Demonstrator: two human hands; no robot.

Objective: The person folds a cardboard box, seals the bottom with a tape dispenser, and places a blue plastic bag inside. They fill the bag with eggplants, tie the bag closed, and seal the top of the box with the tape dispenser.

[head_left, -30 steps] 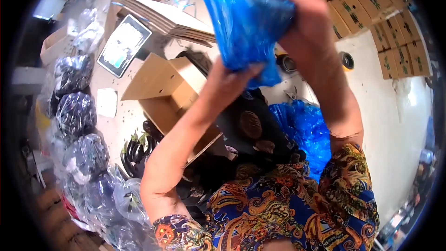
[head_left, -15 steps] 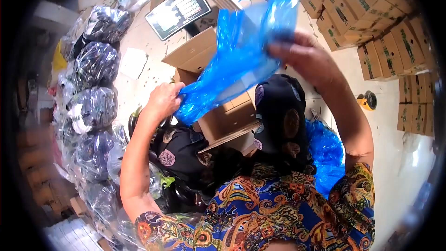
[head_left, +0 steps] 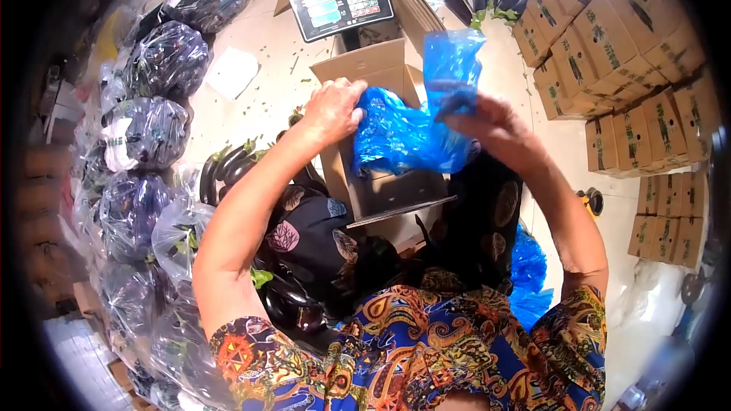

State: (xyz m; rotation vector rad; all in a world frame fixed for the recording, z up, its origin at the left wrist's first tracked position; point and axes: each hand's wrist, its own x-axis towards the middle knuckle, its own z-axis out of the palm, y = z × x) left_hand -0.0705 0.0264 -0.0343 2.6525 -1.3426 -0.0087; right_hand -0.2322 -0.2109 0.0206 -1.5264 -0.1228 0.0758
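A thin blue plastic bag (head_left: 396,133) is stretched between my hands above an open cardboard box (head_left: 346,175). My left hand (head_left: 335,110) is closed on the bag's left edge. On the right, my right hand (head_left: 491,123) grips the bag with bent fingers, slightly blurred, and part of the bag stands up above it. The box sits between my knees with its flaps spread; the bag hides part of its inside.
A scale display (head_left: 343,6) stands behind the box. Bagged eggplants (head_left: 145,133) line the left side, loose eggplants (head_left: 236,167) lie by my left knee, stacked cartons (head_left: 609,53) rise at right. More blue bags (head_left: 529,274) lie by my right leg.
The blue bag is lower and more bunched. My left hand has moved right and up, and my right hand is slightly lower. The view has shifted, so the box and scale display appear farther right.
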